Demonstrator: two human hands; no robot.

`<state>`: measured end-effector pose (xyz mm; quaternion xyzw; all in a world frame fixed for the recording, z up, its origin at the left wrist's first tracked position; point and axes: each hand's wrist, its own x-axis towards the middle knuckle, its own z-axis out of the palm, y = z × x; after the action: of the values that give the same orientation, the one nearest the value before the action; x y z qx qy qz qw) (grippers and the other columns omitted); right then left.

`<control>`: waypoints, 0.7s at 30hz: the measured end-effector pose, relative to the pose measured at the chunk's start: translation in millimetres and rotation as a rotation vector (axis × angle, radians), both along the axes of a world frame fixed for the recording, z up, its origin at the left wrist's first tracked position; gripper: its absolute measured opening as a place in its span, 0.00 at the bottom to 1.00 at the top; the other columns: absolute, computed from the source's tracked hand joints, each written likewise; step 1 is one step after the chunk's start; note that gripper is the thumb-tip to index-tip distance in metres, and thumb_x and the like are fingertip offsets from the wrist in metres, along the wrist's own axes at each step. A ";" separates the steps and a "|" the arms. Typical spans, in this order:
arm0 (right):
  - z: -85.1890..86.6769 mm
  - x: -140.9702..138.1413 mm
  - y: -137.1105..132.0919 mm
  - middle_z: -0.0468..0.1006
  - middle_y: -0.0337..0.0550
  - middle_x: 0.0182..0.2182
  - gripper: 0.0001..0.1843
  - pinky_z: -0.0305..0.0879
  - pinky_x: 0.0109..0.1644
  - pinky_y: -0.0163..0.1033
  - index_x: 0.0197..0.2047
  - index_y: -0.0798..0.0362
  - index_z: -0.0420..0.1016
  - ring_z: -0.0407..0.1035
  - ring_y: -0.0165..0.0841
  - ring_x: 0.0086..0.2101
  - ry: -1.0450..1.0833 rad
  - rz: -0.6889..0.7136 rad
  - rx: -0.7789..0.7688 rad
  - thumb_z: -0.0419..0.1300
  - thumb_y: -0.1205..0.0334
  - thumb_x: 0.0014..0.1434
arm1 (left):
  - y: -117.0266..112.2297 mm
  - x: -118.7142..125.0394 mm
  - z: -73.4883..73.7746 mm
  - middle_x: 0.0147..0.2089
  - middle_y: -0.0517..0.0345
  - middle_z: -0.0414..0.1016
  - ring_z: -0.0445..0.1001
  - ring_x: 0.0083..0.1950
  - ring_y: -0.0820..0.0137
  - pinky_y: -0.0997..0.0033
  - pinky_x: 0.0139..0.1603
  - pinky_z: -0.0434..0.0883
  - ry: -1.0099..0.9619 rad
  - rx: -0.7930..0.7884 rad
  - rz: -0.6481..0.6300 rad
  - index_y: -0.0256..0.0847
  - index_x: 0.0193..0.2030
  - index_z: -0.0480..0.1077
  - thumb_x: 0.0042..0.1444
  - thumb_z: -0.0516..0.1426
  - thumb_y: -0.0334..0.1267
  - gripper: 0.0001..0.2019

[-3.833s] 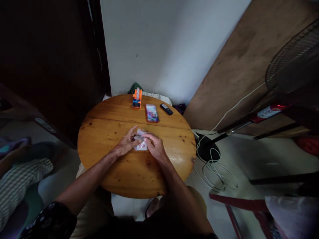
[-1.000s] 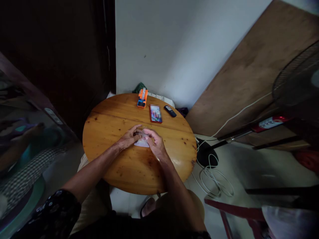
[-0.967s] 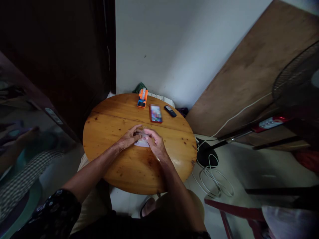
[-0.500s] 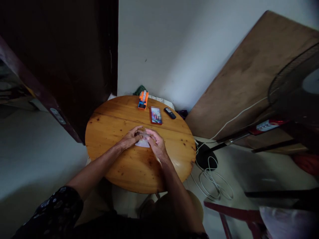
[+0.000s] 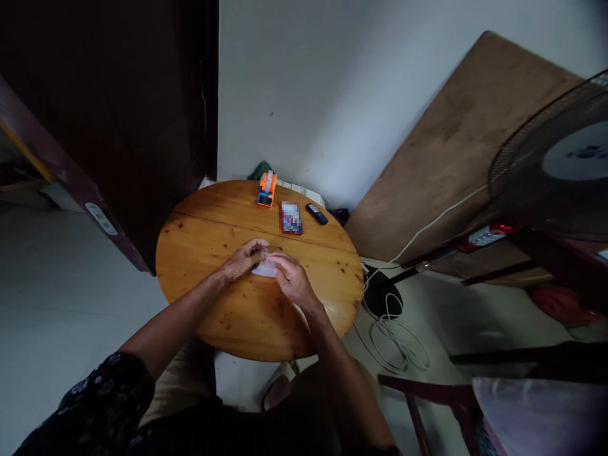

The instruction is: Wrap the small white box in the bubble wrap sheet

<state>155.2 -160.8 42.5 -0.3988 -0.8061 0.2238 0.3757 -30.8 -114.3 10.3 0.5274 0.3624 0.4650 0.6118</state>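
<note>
So both hands are on a small, whitish see-through packet (image 5: 264, 270), just below the middle of the frame. Left hand (image 5: 244, 260) and right hand (image 5: 293, 280) have fingers curled in, pinching it from either side. It's over a round wooden table (image 5: 213, 221). Above center: orange tape dispenser (image 5: 266, 189), pixelated red-edged thing (image 5: 291, 218), black handset (image 5: 316, 214). Fan (image 5: 565, 152) upper right.

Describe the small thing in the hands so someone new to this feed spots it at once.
Start at the oval brown wooden table. On the near side of its dark seam, the left hand and right hand hold a small, whitish, translucent packet. It alone is held: the orange-and-blue dispenser, red-edged rectangle and slim black handset lie beyond.
</note>
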 end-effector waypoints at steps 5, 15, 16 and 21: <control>-5.8 0.2 -1.6 0.80 0.46 0.53 0.23 0.67 0.61 0.50 0.54 0.48 0.77 0.72 0.40 0.55 -0.119 -0.003 0.102 0.52 0.72 0.60 | -1.8 -1.1 3.9 0.30 0.63 0.70 0.64 0.30 0.75 0.75 0.31 0.62 0.048 0.050 -0.026 0.40 0.36 0.71 0.49 0.63 0.42 0.11; -7.8 -1.2 -10.9 0.78 0.48 0.54 0.22 0.67 0.63 0.49 0.55 0.48 0.76 0.70 0.38 0.57 -0.129 0.035 0.138 0.50 0.70 0.63 | -0.3 -1.6 4.7 0.28 0.63 0.70 0.64 0.29 0.74 0.75 0.30 0.61 0.103 0.061 -0.025 0.39 0.34 0.74 0.47 0.61 0.43 0.10; -8.4 -1.1 -11.5 0.78 0.48 0.53 0.21 0.67 0.63 0.49 0.55 0.48 0.76 0.70 0.38 0.57 -0.124 0.034 0.142 0.50 0.70 0.63 | -0.1 -1.5 4.9 0.28 0.63 0.70 0.64 0.29 0.74 0.75 0.30 0.61 0.100 0.057 -0.026 0.39 0.33 0.74 0.47 0.61 0.43 0.10; -9.0 -0.7 -13.5 0.78 0.49 0.54 0.22 0.66 0.64 0.51 0.57 0.49 0.75 0.69 0.39 0.58 -0.134 0.009 0.157 0.51 0.70 0.63 | -0.4 -2.1 7.3 0.28 0.62 0.71 0.65 0.30 0.73 0.74 0.31 0.62 0.096 0.058 -0.032 0.39 0.32 0.74 0.46 0.61 0.42 0.09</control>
<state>154.5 -174.2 33.4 -0.3785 -0.8463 0.1343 0.3501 -32.9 -114.7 17.6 0.5723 0.3692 0.4397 0.5855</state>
